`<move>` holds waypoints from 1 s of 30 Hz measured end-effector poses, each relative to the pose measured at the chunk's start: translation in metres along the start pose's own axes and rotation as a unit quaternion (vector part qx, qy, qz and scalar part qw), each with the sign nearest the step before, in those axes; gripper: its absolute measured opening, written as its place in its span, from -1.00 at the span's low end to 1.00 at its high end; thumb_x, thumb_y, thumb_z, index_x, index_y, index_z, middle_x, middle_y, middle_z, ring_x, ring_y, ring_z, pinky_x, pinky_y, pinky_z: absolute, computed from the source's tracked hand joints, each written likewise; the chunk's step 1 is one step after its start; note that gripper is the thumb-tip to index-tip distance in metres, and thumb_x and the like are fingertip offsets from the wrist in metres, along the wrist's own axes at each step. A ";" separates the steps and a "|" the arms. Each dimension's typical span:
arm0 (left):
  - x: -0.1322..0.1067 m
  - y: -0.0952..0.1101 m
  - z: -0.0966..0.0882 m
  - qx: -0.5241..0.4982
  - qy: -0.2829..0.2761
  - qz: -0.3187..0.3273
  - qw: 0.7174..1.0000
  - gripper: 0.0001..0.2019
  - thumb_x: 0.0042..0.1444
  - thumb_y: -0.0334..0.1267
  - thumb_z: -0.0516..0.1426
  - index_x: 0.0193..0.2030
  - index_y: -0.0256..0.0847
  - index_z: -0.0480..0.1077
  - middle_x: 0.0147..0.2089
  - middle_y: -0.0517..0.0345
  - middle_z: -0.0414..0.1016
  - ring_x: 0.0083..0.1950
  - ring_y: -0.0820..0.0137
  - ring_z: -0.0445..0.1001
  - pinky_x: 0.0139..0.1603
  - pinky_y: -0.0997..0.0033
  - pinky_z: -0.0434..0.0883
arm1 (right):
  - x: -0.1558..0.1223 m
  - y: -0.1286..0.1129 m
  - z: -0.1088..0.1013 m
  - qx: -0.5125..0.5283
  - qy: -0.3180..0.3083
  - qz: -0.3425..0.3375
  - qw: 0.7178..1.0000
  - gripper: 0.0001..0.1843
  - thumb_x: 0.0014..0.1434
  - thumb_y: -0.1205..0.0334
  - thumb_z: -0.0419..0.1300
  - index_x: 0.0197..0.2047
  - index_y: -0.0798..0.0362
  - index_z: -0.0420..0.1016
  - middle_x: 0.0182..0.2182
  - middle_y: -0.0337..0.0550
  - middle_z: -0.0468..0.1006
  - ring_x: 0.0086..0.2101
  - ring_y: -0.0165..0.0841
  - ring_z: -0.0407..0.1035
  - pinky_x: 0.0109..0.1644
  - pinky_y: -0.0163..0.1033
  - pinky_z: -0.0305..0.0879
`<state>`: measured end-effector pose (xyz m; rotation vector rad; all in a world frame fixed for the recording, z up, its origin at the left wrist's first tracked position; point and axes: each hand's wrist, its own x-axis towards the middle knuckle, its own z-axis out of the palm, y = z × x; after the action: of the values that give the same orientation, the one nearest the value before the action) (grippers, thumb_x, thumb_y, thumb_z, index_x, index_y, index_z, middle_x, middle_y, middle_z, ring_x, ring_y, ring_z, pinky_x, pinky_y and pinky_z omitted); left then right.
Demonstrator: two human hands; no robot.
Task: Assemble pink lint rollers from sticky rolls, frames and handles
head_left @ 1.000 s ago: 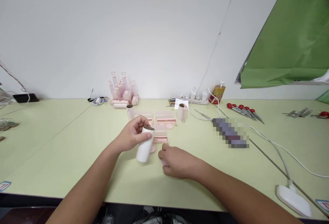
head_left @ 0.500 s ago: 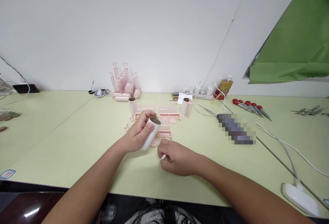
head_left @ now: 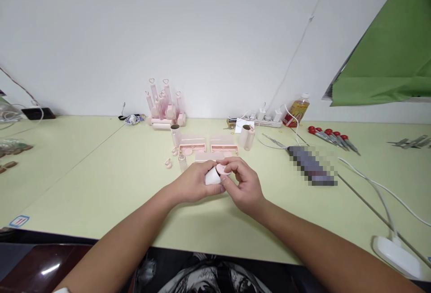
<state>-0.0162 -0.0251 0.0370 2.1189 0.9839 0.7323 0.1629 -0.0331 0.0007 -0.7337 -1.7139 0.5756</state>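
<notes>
My left hand (head_left: 191,181) is wrapped round a white paper roll (head_left: 211,177), which lies tilted with one end toward my right hand. At that end, my right hand (head_left: 245,189) pinches a pink round cap (head_left: 222,168) against the rim, partly covering the roll's dark opening. Whether the cap is seated cannot be made out. Just beyond the hands lie a pink tray-like case (head_left: 191,147) and a second pink case (head_left: 224,149), both with clear lids up. A third case is mostly hidden behind my fingers. A small clear cylinder (head_left: 182,162) stands left of it.
One upright roll (head_left: 175,137) stands behind on the left, another (head_left: 244,137) on the right. Pink assembled rollers (head_left: 164,109) cluster by the wall. At right are a power strip (head_left: 264,121), a bottle (head_left: 296,110), red-ended tools (head_left: 333,138), a blurred dark object (head_left: 310,166) and cables.
My right hand has risen and brought the pink cap to the roll's end. My left hand has tilted the roll over toward the right. The small clear cylinder now shows beside the hands.
</notes>
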 end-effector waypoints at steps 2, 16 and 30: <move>0.001 0.000 0.003 -0.017 0.026 0.000 1.000 -0.66 0.06 -0.09 0.22 -0.05 -0.19 0.41 -0.13 0.14 0.52 -0.16 0.32 0.46 -0.19 0.39 0.35 | -0.002 0.001 0.001 0.011 -0.007 0.007 1.000 -0.90 0.17 0.38 0.16 -0.27 -0.02 0.33 -0.09 -0.04 0.45 0.02 -0.17 0.40 0.04 -0.01 0.36; 0.002 -0.003 0.009 -0.054 0.062 0.031 0.996 -0.64 0.10 -0.05 0.20 -0.04 -0.21 0.37 -0.13 0.13 0.50 -0.17 0.35 0.44 -0.17 0.40 0.37 | -0.003 -0.001 0.000 -0.065 -0.046 -0.048 0.996 -0.52 0.29 0.30 0.05 0.27 -0.11 0.27 0.21 -0.09 0.38 0.18 -0.19 0.29 0.25 0.01 0.27; 0.002 -0.002 0.009 -0.041 0.060 0.049 0.996 -0.64 0.12 -0.05 0.18 -0.03 -0.21 0.37 -0.05 0.05 0.51 -0.06 0.27 0.46 -0.03 0.29 0.39 | 0.000 -0.002 -0.001 -0.110 -0.081 -0.111 0.984 -0.51 0.32 0.34 -0.04 0.30 -0.05 0.26 0.25 -0.05 0.33 0.25 -0.18 0.18 0.32 0.11 0.16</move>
<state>-0.0099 -0.0253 0.0305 2.0828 0.9007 0.9424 0.1634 -0.0347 0.0018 -0.6502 -2.0020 0.3004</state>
